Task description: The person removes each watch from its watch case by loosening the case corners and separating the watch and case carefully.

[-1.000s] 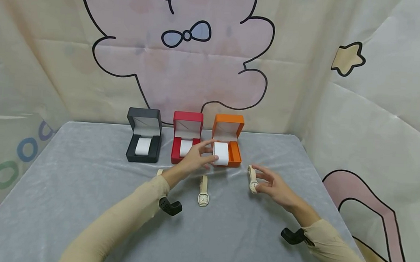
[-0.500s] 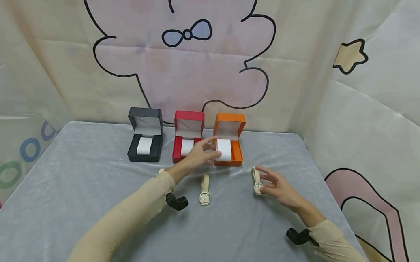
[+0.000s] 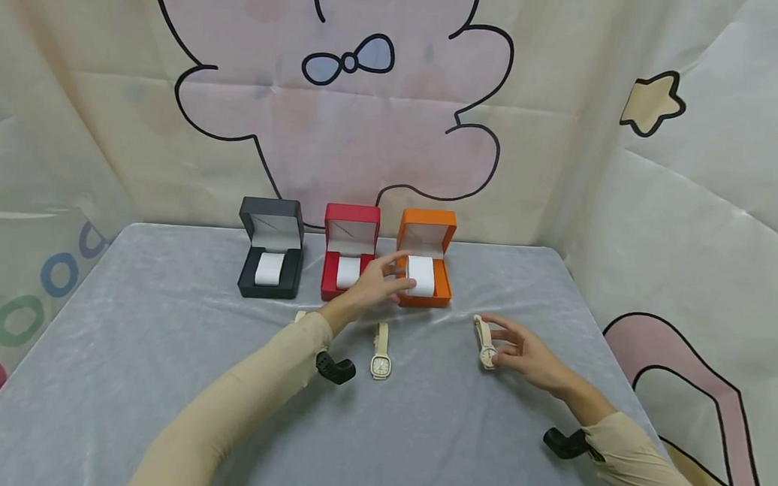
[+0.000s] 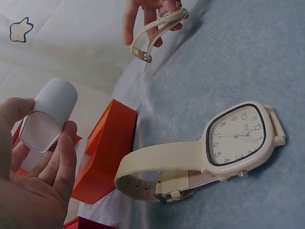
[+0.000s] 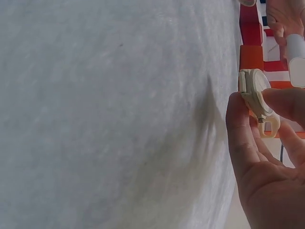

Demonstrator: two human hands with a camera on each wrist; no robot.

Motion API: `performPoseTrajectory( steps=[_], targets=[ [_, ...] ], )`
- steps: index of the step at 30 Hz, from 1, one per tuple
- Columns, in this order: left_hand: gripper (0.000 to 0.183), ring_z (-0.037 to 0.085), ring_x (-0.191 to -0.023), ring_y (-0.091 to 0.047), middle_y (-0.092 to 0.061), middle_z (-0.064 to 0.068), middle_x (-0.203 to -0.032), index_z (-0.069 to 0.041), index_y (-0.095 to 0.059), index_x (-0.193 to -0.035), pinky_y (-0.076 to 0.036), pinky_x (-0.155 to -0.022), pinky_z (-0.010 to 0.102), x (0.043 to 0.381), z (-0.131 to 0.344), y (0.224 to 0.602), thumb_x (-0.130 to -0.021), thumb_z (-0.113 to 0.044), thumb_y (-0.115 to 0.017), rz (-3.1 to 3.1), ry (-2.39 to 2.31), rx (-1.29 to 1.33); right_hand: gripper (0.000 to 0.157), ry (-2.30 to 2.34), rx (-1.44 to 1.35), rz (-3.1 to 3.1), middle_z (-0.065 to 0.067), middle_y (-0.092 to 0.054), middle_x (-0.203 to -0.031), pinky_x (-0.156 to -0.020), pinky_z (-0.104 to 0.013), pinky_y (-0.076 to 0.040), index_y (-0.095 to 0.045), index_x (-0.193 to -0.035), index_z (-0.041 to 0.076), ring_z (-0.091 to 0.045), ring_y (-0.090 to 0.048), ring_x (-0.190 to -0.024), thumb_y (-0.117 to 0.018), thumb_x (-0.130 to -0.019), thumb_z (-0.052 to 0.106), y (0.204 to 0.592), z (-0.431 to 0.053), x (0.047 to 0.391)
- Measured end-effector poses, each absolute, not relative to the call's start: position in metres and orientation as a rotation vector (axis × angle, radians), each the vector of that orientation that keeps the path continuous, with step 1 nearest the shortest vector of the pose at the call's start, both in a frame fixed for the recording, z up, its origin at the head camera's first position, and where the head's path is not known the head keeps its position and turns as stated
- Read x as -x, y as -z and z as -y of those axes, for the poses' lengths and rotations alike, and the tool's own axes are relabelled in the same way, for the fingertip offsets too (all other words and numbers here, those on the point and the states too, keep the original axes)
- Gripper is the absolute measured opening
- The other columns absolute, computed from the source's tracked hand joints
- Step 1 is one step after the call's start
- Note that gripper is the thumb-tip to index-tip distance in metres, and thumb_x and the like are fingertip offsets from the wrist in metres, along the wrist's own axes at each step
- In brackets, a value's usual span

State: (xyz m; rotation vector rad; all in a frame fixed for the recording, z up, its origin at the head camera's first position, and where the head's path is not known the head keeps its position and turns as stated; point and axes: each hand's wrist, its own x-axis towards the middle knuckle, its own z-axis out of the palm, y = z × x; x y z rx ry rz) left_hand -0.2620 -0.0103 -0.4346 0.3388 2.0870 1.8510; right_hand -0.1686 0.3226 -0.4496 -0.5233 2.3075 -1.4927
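My left hand [image 3: 374, 281] holds a white watch cushion [image 3: 420, 276] between thumb and fingers, over the front of the open orange watch box [image 3: 442, 280]. In the left wrist view the cushion [image 4: 57, 102] shows one round end. To the right, my right hand [image 3: 533, 357] pinches a cream wristwatch [image 3: 486, 343] by its case above the table. Its strap forms a loop, as the left wrist view shows. A second cream wristwatch [image 3: 381, 352], with a squarish dial, lies on the cloth between the hands. My left forearm mostly hides another cream strap [image 3: 300, 315].
Left of the orange box stand an open red watch box [image 3: 353, 218] and an open dark grey one [image 3: 268, 292], each with a white cushion inside. Grey cloth [image 3: 119, 329] covers the table. A printed curtain [image 3: 536, 170] hangs behind it.
My right hand has drifted right and slightly toward me with the wristwatch. The left hand has shifted a little right and away from me, still holding the cushion. The head view has tilted slightly.
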Motion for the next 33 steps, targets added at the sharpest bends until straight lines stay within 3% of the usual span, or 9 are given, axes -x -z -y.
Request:
performPoseTrajectory(
  steps=[7,13,23,27,33],
  targets=[
    [0.064,0.018,-0.096,-0.069,-0.053,0.015,-0.148,-0.023,-0.045,-0.153,-0.06,-0.086,0.045,0.266,0.007,0.436,-0.095,-0.022,-0.072,-2.089,-1.845,-0.339,0.071,1.504,0.532,-2.285,-0.03,-0.035,-0.154,-0.087,-0.021,-0.055,-0.032,-0.154,-0.001,-0.004,-0.057,-0.121,-0.067,-0.093,0.0,0.453,-0.327,0.167],
    [0.062,0.018,-0.093,-0.067,-0.055,0.015,-0.147,-0.024,-0.046,-0.151,-0.06,-0.084,0.043,0.266,0.005,0.433,-0.094,-0.021,-0.072,-2.098,-1.849,-0.337,0.069,1.484,0.52,-2.308,-0.031,-0.035,-0.154,-0.087,-0.021,-0.054,-0.034,-0.153,-0.001,0.001,-0.054,-0.12,-0.068,-0.094,0.003,0.456,-0.33,0.166],
    [0.065,0.029,-0.128,-0.057,-0.052,0.014,-0.149,-0.022,-0.044,-0.153,-0.059,-0.079,0.029,0.27,-0.001,0.429,-0.094,-0.022,-0.072,-2.068,-1.866,-0.336,0.066,1.479,0.511,-2.303,-0.035,-0.036,-0.151,-0.085,-0.023,-0.057,-0.033,-0.153,-0.003,-0.001,-0.055,-0.12,-0.066,-0.095,0.002,0.454,-0.332,0.162],
    [0.063,0.029,-0.131,-0.055,-0.051,0.015,-0.15,-0.022,-0.045,-0.152,-0.058,-0.08,0.03,0.271,-0.002,0.427,-0.094,-0.021,-0.071,-2.072,-1.875,-0.322,0.066,1.468,0.505,-2.312,-0.035,-0.037,-0.151,-0.084,-0.023,-0.056,-0.034,-0.152,-0.002,0.001,-0.055,-0.119,-0.066,-0.095,0.002,0.454,-0.332,0.162],
    [0.063,0.029,-0.137,-0.051,-0.051,0.016,-0.15,-0.02,-0.045,-0.152,-0.058,-0.089,0.04,0.272,-0.002,0.427,-0.095,-0.021,-0.07,-2.081,-1.879,-0.328,0.067,1.472,0.526,-2.321,-0.033,-0.04,-0.147,-0.083,-0.022,-0.055,-0.036,-0.151,-0.004,-0.003,-0.058,-0.115,-0.069,-0.093,0.001,0.458,-0.33,0.165]
  ],
)
